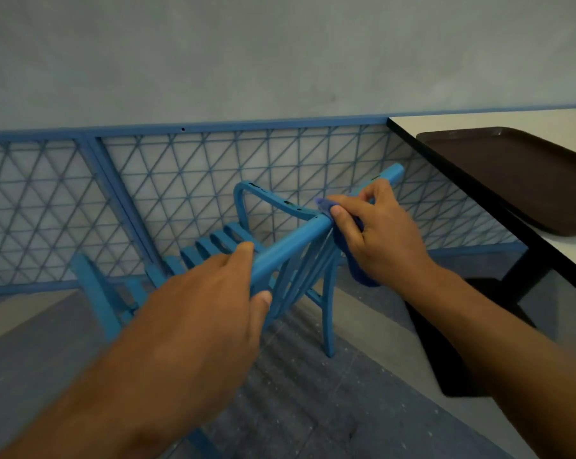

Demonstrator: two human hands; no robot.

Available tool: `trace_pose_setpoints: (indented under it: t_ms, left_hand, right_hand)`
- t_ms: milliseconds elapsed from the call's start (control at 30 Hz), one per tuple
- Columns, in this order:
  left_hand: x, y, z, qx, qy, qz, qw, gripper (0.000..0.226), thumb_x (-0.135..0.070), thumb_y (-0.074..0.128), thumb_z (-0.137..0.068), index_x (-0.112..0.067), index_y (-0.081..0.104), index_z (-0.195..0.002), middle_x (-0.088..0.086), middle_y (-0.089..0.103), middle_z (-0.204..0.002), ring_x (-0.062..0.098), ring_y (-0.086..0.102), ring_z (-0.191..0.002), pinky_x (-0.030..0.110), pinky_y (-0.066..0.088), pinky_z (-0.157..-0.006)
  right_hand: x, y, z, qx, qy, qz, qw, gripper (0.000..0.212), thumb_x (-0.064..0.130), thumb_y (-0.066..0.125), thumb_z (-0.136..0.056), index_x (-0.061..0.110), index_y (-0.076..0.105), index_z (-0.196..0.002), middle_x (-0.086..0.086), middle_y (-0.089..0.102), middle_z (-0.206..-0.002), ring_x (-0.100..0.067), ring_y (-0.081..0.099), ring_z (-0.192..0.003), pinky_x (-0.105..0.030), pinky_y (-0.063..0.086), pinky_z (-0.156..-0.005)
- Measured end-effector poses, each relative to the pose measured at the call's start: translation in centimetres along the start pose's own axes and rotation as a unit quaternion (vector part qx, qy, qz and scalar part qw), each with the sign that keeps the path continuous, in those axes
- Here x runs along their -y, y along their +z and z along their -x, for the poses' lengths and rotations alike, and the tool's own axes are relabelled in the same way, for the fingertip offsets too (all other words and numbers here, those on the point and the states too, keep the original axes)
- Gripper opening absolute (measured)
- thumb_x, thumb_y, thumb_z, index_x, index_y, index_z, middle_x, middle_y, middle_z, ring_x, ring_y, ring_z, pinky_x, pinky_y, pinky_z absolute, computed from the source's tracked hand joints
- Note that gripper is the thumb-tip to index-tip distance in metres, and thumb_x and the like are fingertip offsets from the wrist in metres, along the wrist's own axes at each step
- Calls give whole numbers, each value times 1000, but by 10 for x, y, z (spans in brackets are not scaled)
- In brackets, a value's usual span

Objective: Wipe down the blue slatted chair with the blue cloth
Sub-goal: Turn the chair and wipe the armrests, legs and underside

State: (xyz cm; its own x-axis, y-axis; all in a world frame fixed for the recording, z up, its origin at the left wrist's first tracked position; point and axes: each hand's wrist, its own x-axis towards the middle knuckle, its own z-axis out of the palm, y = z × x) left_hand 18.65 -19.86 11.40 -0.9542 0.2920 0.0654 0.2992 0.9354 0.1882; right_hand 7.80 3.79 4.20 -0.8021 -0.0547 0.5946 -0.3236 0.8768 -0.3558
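Note:
The blue slatted chair point(290, 246) stands in the centre with its back's top rail running diagonally toward me. My left hand point(207, 299) grips the near end of that rail, fingers over the top and thumb underneath. My right hand point(376, 233) holds the blue cloth point(356, 270) wrapped against the far part of the rail, near where the curved armrest joins. A fold of the cloth hangs below my palm. The slatted seat shows beyond the rail.
A blue metal lattice fence point(180, 180) runs behind the chair, below a grey wall. A white table with a black edge point(479, 173) stands at right and carries a brown tray point(525, 173). Its dark base point(462, 359) sits on the speckled floor.

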Motion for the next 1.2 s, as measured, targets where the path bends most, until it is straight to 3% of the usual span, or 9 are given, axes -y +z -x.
trace_pose_setpoints:
  t_ms: [133, 233, 367, 467, 733, 1000, 1200]
  left_hand:
    - [-8, 25, -19, -98, -115, 94, 984, 43, -51, 30, -102, -29, 50, -132, -13, 57, -99, 10, 58, -81, 33, 51, -75]
    - [-9, 42, -31, -175, -135, 49, 974, 47, -55, 28, -102, -30, 67, -112, -12, 56, -89, 10, 55, -69, 33, 51, -64]
    - [-9, 49, -30, -231, -126, -14, 965, 47, -52, 31, -103, -25, 71, -104, -10, 52, -82, 9, 49, -63, 25, 35, -55]
    - [-4, 52, -33, -250, -117, -39, 960, 46, -47, 37, -103, -20, 73, -95, -8, 53, -75, 11, 47, -57, 24, 29, -49]
    - [11, 49, -41, -261, -117, -12, 958, 41, -43, 42, -102, -20, 73, -89, -7, 53, -72, 15, 49, -54, 31, 42, -51]
    - [28, 47, -33, -290, -91, 4, 953, 35, -41, 49, -101, -20, 71, -82, -11, 48, -65, 10, 43, -48, 27, 36, -49]
    - [32, 47, -34, -290, -87, -4, 953, 35, -41, 50, -100, -21, 72, -83, -12, 47, -66, 12, 44, -49, 25, 30, -48]
  right_hand:
    - [13, 9, 12, 3, -40, -44, 998, 35, 48, 43, -102, 39, 64, -128, 7, 36, -105, -10, 47, -75, -42, 53, -63]
    - [-4, 8, 2, -6, -29, -48, 998, 35, 49, 46, -101, 34, 69, -122, 5, 38, -105, -12, 49, -82, -45, 53, -68]
    - [-28, 8, -18, -41, 44, -44, 997, 39, 49, 48, -99, 25, 73, -119, -1, 43, -107, -4, 43, -90, -45, 53, -76]
    - [-27, 10, -21, -45, 43, -41, 997, 34, 44, 50, -100, 24, 74, -115, -3, 45, -107, -2, 41, -89, -41, 52, -74]
    - [16, 11, -10, -13, -14, -7, 1000, 30, 47, 47, -101, 32, 73, -101, 10, 38, -106, -8, 49, -71, -27, 42, -61]
    - [42, 14, 2, 12, -72, 18, 997, 36, 50, 40, -102, 33, 72, -105, 10, 47, -109, -9, 51, -71, -25, 38, -58]
    - [1, 6, -21, -14, 0, 42, 999, 33, 45, 47, -102, 30, 77, -101, 8, 56, -106, -12, 56, -82, -28, 36, -67]
